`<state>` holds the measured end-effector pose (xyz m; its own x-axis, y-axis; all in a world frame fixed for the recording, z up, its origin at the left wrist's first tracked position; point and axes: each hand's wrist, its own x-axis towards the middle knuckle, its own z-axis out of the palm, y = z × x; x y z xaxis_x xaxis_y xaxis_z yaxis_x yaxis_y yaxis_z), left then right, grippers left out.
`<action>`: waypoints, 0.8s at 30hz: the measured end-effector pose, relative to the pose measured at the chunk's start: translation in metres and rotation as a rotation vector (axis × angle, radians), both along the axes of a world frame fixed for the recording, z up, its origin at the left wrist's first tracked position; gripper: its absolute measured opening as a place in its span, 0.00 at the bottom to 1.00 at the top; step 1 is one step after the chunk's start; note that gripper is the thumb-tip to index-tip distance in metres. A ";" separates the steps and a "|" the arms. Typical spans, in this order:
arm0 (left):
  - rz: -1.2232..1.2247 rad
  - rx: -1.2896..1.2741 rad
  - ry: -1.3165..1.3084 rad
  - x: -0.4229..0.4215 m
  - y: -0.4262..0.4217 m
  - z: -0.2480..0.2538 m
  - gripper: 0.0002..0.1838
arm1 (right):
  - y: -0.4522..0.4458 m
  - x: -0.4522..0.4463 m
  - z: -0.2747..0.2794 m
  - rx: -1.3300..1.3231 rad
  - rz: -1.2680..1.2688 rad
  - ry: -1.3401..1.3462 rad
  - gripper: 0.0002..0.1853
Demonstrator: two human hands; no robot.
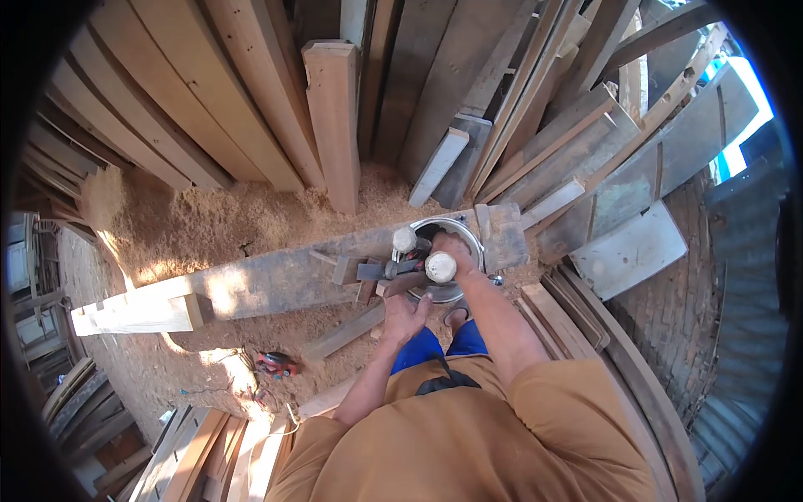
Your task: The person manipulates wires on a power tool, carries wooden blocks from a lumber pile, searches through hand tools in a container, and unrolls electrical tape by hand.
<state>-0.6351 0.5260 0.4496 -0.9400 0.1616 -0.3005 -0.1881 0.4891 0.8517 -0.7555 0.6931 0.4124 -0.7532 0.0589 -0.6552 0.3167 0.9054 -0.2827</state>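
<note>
A round metal container (470, 244) stands on the plank (259, 280), holding several tools. My right hand (452, 248) reaches over its rim, its fingers hidden inside beside a pale round-ended piece (441, 267). A second pale round-ended piece (405, 240) sits at the container's left side, near dark tool parts. Lower and to the left, my left hand (405, 317) is partly curled, thumb toward the container. A brown curved piece (408, 283) lies against its fingers; what they grip is unclear. Small wood blocks (345, 269) rest on the plank just left of the container.
Tall boards (333, 125) lean along the far side above heaped sawdust (209, 217). A light timber (138, 316) lies at the plank's left end. A red power tool (276, 364) rests on the ground. Stacked boards (577, 314) and a pale panel (629, 251) stand at right.
</note>
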 end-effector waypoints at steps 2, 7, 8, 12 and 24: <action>0.013 0.041 -0.050 -0.002 -0.002 -0.001 0.33 | 0.000 -0.004 0.008 -0.008 0.030 -0.044 0.17; 0.023 0.059 0.043 0.006 0.000 -0.022 0.30 | -0.001 0.001 0.002 0.001 0.070 0.079 0.17; 0.020 0.063 0.018 0.009 0.000 -0.030 0.30 | -0.001 -0.001 0.002 -0.002 0.069 0.065 0.17; -0.020 0.025 0.097 0.007 -0.003 -0.027 0.30 | -0.001 -0.002 0.011 -0.075 -0.040 -0.024 0.19; -0.145 -0.120 -0.222 0.014 -0.009 -0.031 0.27 | 0.001 0.020 -0.001 -0.125 -0.199 -0.060 0.18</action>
<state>-0.6210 0.5173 0.4186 -0.8190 0.2402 -0.5211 -0.2842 0.6191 0.7321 -0.7354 0.6937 0.4113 -0.6946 0.1185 -0.7096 0.5052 0.7826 -0.3637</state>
